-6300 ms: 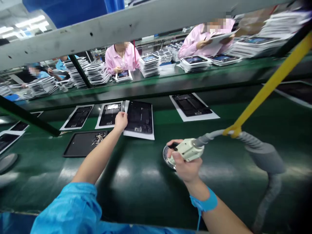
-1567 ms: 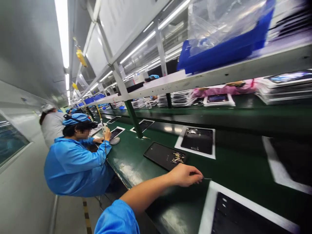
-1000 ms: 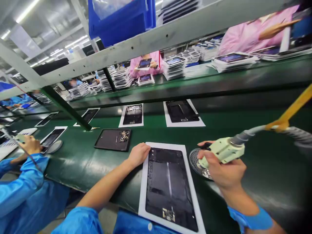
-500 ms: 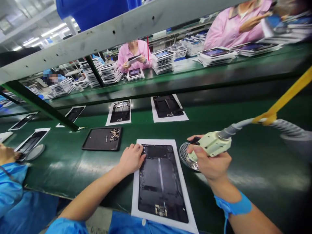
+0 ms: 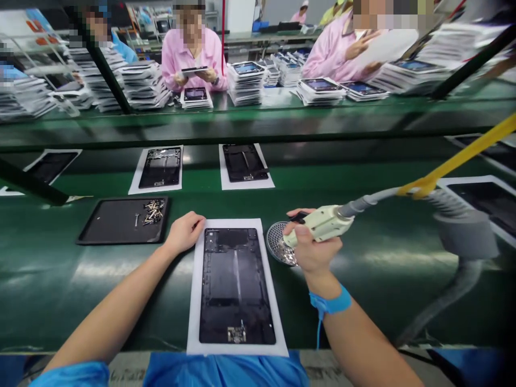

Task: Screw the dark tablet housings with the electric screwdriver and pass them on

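Observation:
My right hand point(image 5: 316, 247) is wrapped round a pale green electric screwdriver point(image 5: 324, 224) with a grey cable. Its tip end hangs over a round perforated screw dish point(image 5: 278, 242) with small shiny screws in it; the tip itself is hidden. An opened tablet point(image 5: 229, 287), black inside with a pale strip down its middle, lies flat on a white sheet point(image 5: 194, 317) in front of me. My left hand point(image 5: 186, 231) is closed, fingers curled at the upper left corner of the sheet. Whether anything is pinched in them is hidden.
Left of the sheet is a black tray point(image 5: 116, 220) with a pile of small long parts. More opened tablets point(image 5: 163, 166) lie on white sheets farther back. A yellow strap point(image 5: 463, 156) holds up the cable at right. Across the bench, people in pink sit among stacks point(image 5: 246, 86).
The view has swung to the right and levelled. My left hand has slid from the tablet's edge to the sheet's corner, its fingers more curled. The screwdriver stays over the dish.

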